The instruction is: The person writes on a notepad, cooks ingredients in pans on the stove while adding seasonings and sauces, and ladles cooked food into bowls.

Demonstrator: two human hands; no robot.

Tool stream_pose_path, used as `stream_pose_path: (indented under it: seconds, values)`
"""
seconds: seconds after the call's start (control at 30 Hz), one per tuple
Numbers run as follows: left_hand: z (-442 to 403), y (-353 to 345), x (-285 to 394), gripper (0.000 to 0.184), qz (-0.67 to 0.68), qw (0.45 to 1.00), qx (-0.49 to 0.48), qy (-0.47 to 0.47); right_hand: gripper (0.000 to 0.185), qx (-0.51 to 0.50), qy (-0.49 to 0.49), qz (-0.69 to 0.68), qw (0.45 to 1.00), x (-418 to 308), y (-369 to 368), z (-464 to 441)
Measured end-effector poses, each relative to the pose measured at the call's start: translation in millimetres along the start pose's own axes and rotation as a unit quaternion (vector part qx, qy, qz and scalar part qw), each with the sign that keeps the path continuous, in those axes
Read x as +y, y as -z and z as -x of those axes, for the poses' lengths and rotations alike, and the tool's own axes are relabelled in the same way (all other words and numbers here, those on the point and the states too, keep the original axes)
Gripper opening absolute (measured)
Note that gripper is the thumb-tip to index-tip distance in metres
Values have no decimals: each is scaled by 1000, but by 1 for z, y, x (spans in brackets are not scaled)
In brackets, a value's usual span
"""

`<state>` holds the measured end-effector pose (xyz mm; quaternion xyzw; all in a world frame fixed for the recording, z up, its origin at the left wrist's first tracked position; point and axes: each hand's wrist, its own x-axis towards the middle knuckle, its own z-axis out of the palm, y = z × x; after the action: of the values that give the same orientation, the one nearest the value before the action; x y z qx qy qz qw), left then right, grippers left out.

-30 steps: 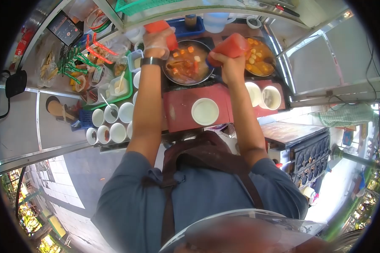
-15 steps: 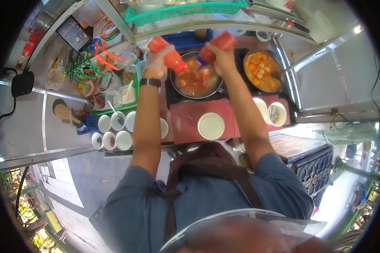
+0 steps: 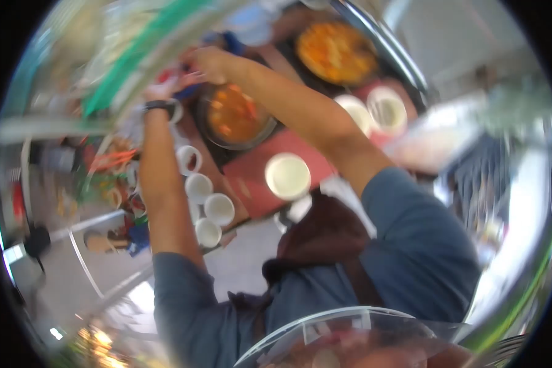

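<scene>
Both hands are close together at the upper left, beyond the pan of red-orange stew (image 3: 234,116). My left hand (image 3: 162,91), with a dark band at its wrist, is smeared by motion. My right hand (image 3: 208,64) reaches across to it, also blurred. Patches of red (image 3: 167,75) show around the hands, but whether either hand grips a bottle cannot be made out. A blue tray (image 3: 232,43) lies just beyond my right hand. A white bowl (image 3: 288,176) stands on the red board (image 3: 245,187) in front of the pan.
A second pan of orange stew (image 3: 337,54) stands at the upper right. White cups (image 3: 219,209) cluster beside my left forearm, and two more (image 3: 387,111) stand right of my right arm. A green basket rim (image 3: 135,52) crosses the upper left.
My hands, earlier tilting red squeeze bottles over the near pan, have moved left and close together beyond it. The view has turned, tilting the scene, and is now blurred.
</scene>
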<state>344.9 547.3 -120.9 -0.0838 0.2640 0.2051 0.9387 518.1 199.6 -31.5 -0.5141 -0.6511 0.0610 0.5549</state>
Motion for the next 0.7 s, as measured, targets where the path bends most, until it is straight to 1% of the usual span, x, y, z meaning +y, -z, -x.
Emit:
stream_pose_path:
  seconds: [0.03, 0.07, 0.1, 0.13, 0.17, 0.2, 0.23, 0.27, 0.3, 0.33, 0.37, 0.4, 0.43, 0.47, 0.5, 0.53, 0.57, 0.6, 0.63, 0.67, 0.7]
  values:
    - [-12, 8, 19, 34, 0, 1000, 8, -4, 30, -64, -72, -87, 992, -88, 42, 60]
    - [29, -16, -13, 42, 16, 999, 42, 16, 30, -156, -123, -126, 972, -168, 78, 118]
    - [64, -40, -58, 46, -10, 998, 48, -25, 31, -266, -180, -151, 935, -229, 109, 172]
    - [109, -50, -119, 52, -57, 994, 40, -79, 32, -384, -255, -159, 873, -273, 131, 223]
    - [158, -56, -180, 58, -108, 985, 31, -132, 29, -508, -381, -166, 755, -276, 132, 260]
    - [202, -52, -245, 65, -188, 967, 17, -170, 25, -621, -474, -127, 611, -279, 133, 298]
    - [237, -25, -289, 61, -366, 903, -71, -212, 26, -627, -425, -76, 648, -224, 109, 377]
    - [270, 10, -329, 57, -528, 799, -151, -245, 28, -629, -375, -19, 681, -170, 85, 454]
    - [296, 44, -362, 51, -628, 725, -144, -245, 30, -626, -328, 41, 707, -117, 63, 529]
    - [315, 51, -408, 51, -629, 723, -146, -245, 20, -469, -550, 130, 678, -48, 7, 601]
    - [331, 53, -457, 68, -830, 439, -161, -302, 20, -320, -543, 187, 753, -27, -1, 619]
    - [340, 57, -490, 86, -930, 101, -150, -319, 20, -243, -535, 208, 782, -20, 0, 618]
    - [337, 64, -506, 86, -932, 98, -145, -316, 21, -166, -519, 227, 807, -14, 1, 615]
    - [333, 69, -515, 92, -952, 42, -134, -272, 27, -159, -633, 109, 750, -19, 9, 593]
    - [329, 76, -517, 98, -966, -13, -123, -227, 35, -150, -728, -11, 668, -24, 10, 583]
    - [320, 91, -508, 93, -953, 7, -144, -265, 35, -152, -729, -15, 667, -26, 10, 588]
    - [324, 98, -494, 93, -961, 23, -118, -247, 37, -362, -665, 41, 652, -29, 19, 596]
    - [326, 96, -481, 94, -967, 39, -96, -232, 38, -458, -624, 74, 629, -27, 27, 599]
    - [328, 96, -465, 100, -970, 17, -106, -217, 40, -548, -569, 101, 604, -25, 34, 601]
    - [336, 100, -459, 100, -970, 18, -107, -217, 40, -557, -535, 126, 623, -24, 37, 603]
    - [347, 99, -457, 104, -960, 10, -100, -261, 41, -565, -498, 149, 641, -25, 38, 604]
